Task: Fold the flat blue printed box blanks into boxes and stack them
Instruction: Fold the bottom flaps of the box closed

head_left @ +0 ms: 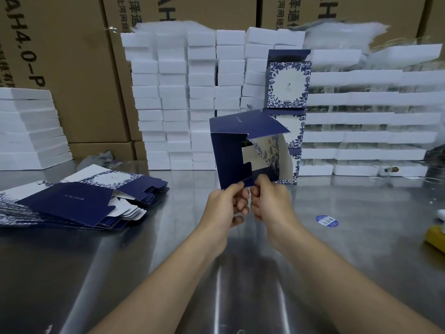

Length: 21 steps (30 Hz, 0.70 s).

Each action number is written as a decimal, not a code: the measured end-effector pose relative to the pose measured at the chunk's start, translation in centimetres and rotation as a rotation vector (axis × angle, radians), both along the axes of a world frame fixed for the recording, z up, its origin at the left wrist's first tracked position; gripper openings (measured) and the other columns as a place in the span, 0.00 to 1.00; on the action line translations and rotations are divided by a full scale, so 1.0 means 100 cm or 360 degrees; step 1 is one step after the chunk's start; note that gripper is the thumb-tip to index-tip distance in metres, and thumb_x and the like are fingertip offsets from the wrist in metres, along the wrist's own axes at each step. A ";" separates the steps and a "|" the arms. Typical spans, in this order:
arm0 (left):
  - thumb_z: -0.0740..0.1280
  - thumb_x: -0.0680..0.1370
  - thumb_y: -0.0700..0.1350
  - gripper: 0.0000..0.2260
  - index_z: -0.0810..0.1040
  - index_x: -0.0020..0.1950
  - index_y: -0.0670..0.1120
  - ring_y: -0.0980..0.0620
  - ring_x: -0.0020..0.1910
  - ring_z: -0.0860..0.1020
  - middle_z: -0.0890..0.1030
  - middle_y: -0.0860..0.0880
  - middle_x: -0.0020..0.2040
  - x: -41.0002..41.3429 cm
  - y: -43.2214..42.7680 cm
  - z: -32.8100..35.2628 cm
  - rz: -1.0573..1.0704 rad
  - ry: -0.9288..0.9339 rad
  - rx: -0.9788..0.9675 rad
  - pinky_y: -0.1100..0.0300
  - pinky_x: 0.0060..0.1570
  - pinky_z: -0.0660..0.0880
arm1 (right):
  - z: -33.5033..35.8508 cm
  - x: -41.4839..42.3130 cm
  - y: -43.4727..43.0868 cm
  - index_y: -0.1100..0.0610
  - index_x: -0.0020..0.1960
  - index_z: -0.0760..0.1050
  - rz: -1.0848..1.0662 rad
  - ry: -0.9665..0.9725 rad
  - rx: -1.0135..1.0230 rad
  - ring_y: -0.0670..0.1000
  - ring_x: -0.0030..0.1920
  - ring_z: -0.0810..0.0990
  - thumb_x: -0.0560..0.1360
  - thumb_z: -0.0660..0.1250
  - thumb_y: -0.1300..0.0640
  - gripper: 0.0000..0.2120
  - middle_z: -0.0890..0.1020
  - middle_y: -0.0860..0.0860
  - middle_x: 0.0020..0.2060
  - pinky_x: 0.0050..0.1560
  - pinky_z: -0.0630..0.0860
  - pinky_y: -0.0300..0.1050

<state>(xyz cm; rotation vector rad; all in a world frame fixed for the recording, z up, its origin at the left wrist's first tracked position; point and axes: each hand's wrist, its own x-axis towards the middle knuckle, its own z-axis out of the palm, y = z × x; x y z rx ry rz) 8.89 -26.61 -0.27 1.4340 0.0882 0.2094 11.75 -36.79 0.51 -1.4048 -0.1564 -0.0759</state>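
Both forearms reached in from the near edge over a steel table (pixel 168 261), its top glossy with reflections.

Left hand (pixel 227 201) and right hand (pixel 269 201) were side by side, nearly touching, above the table's middle. Both were clamped on the bottom edge of one box (pixel 231 153). Left thumb and fingers pinched the lower corner of the dark blue panel. Right fingers were curled round a bottom flap just beside it.

The box was held up off the table, half formed and tilted. One dark blue wall faced the camera, with a stepped cut-out along its right edge. A blue top flap stuck out loose to the right. The white inside and a floral-printed panel showed through the opening.

Left of the hands, a fanned pile of flat blanks (pixel 72 201) lay on the table, blue sides up, with a floral panel at the far end. To the right lay a round blue sticker (pixel 326 221). A yellow item (pixel 435 235) sat at the right edge, too cropped to identify.

Behind the held box stood a stack of finished boxes (pixel 287 85), floral faces forward, lower ones partly hidden.

Beyond them, white foam blocks (pixel 202 92) were stacked in columns. White trays (pixel 373 100) were layered to the right, and more white slabs (pixel 29 128) to the left. Brown cartons (pixel 72 56) formed the back wall.
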 end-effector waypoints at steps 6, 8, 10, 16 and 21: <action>0.65 0.82 0.50 0.18 0.80 0.33 0.51 0.53 0.30 0.73 0.72 0.51 0.30 0.001 0.001 0.000 -0.0056 0.0015 -0.0070 0.56 0.40 0.68 | 0.001 -0.001 0.000 0.53 0.22 0.71 0.0044 0.0010 -0.0035 0.47 0.20 0.64 0.80 0.62 0.56 0.26 0.71 0.49 0.20 0.22 0.60 0.38; 0.69 0.81 0.51 0.10 0.83 0.43 0.49 0.54 0.33 0.77 0.76 0.51 0.34 0.000 0.000 -0.001 0.0033 0.0036 -0.0037 0.57 0.38 0.70 | 0.001 0.003 -0.002 0.54 0.27 0.68 -0.0050 -0.0034 -0.0043 0.48 0.22 0.62 0.79 0.63 0.58 0.21 0.67 0.48 0.21 0.26 0.61 0.41; 0.72 0.80 0.52 0.09 0.81 0.57 0.51 0.54 0.39 0.83 0.83 0.51 0.44 -0.001 0.001 -0.001 0.0131 0.0051 -0.0111 0.57 0.37 0.75 | 0.000 0.007 -0.006 0.53 0.30 0.66 -0.0110 -0.0107 -0.0110 0.50 0.26 0.60 0.79 0.63 0.56 0.18 0.65 0.49 0.24 0.32 0.59 0.47; 0.75 0.78 0.41 0.35 0.64 0.77 0.66 0.50 0.57 0.86 0.84 0.56 0.61 0.005 0.022 0.000 0.0407 -0.0290 -0.0479 0.53 0.45 0.86 | -0.006 0.012 -0.016 0.52 0.28 0.63 -0.0254 -0.0481 -0.0870 0.51 0.30 0.62 0.70 0.60 0.42 0.18 0.62 0.46 0.23 0.34 0.60 0.50; 0.70 0.77 0.32 0.26 0.74 0.68 0.57 0.47 0.57 0.84 0.83 0.49 0.59 0.011 0.027 -0.006 0.0718 -0.0381 -0.0406 0.44 0.55 0.85 | -0.022 0.013 -0.011 0.47 0.45 0.71 -0.0285 -0.0625 -0.1272 0.53 0.40 0.79 0.72 0.57 0.29 0.21 0.80 0.42 0.35 0.43 0.76 0.52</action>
